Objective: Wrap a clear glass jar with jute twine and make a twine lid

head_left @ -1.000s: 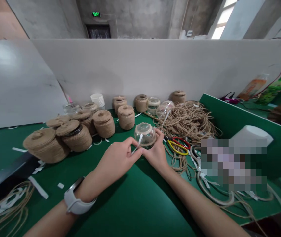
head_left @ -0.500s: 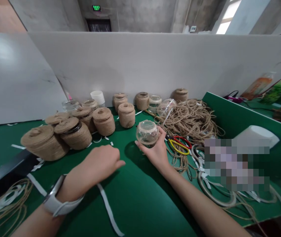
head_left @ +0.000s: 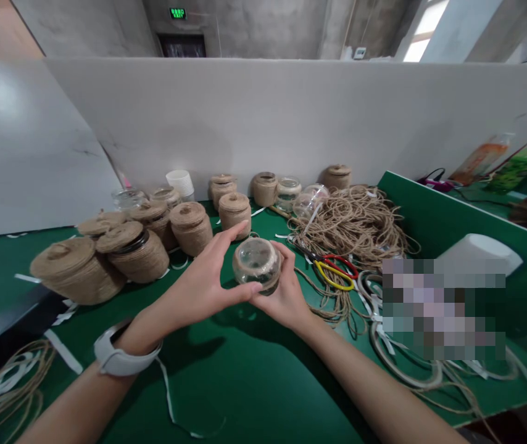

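With your right hand [head_left: 287, 296] clamped on the glass jar [head_left: 257, 265] above the bench [head_left: 249, 382] and your left hand [head_left: 199, 283] spread apart at its left, thumb across its front, support it evenly without squeezing, clear of the scissors [head_left: 334, 275] right of the grip.

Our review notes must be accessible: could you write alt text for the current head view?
A person's right hand holds a clear jar over a green table, with the left hand spread open beside it. Twine-wrapped jars stand at the left and back; a heap of twine and scissors lie at the right.
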Available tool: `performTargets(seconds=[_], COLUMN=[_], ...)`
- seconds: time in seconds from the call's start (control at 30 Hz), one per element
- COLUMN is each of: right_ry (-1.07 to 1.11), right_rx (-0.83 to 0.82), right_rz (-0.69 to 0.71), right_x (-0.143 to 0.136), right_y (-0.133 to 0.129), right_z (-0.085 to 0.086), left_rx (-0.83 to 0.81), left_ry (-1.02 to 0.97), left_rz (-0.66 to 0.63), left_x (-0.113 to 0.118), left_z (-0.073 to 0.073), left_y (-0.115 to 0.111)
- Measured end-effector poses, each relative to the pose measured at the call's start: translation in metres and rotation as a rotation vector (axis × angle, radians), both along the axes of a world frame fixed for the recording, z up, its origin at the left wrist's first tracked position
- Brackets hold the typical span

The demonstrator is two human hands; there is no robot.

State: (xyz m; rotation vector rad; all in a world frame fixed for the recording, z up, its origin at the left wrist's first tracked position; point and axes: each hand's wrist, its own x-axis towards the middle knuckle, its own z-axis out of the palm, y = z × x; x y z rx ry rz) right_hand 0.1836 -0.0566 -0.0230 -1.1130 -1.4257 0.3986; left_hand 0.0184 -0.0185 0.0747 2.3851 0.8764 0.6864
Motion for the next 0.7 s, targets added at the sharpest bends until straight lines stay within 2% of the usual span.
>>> performTargets(seconds=[0.1,0.37,0.47,0.57,0.7], right_ry=[0.021,0.028,-0.046,-0.134,-0.363], right_rx=[-0.002,-0.084,-0.148,-0.197,-0.197], right_rz=[0.057,0.22,0.187,0.183,0.143], right_x=[-0.001,-0.004,0.004,0.018,0.03], right_y=[0.0,-0.001,-0.001,0.0,0.005], right_z=[-0.002,-0.003,-0.001,0.0,-0.005], left_rx=[0.016,-0.216,-0.265,-0.232,-0.197], left_ry=[-0.052,-0.421,-0.633,-0.833,-0.933], left_rz=[-0.06,0.084,0.185,0.307,0.367], left_x=[0.001,-0.001,-0.009,-0.016,-0.024], left_z=[-0.006,-0.032,-0.033,-0.03,-0.03], left_y=[-0.003,0.002,0.01,0.015,0.016])
